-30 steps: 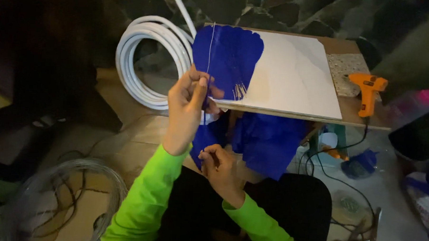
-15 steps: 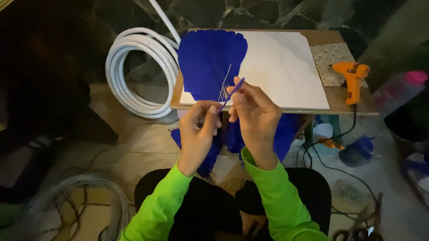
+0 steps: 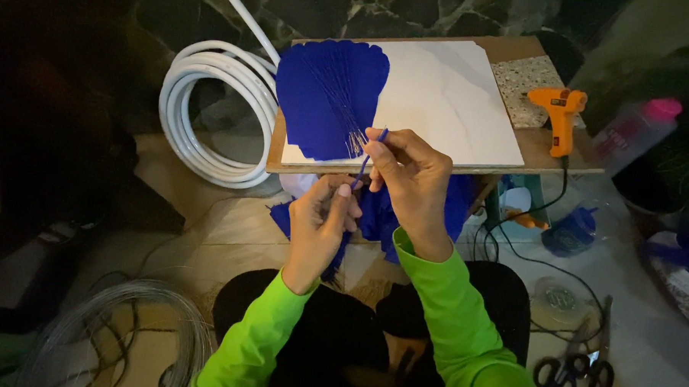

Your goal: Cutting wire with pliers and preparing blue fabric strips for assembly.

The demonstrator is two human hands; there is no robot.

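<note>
Both hands pinch a thin blue-wrapped wire stem [image 3: 370, 155] just in front of the low table's near edge. My right hand [image 3: 407, 180] grips its upper part, my left hand [image 3: 322, 219] its lower end. Past the fingers, blue paper petals [image 3: 329, 97] with thin wires lie fanned on a white board [image 3: 447, 98]. More blue paper [image 3: 378, 214] hangs below the table edge behind my hands.
An orange glue gun [image 3: 561, 113] rests on the wooden table [image 3: 517, 51] at right, cord trailing down. A white hose coil [image 3: 210, 112] lies to the left. Black scissors [image 3: 575, 369] sit at lower right, a wire coil [image 3: 118, 330] at lower left, a pink-capped bottle [image 3: 637, 127] far right.
My left hand dropped from the table edge to below it. My right hand rose from my lap to the board's edge, and both now pinch the blue stem.
</note>
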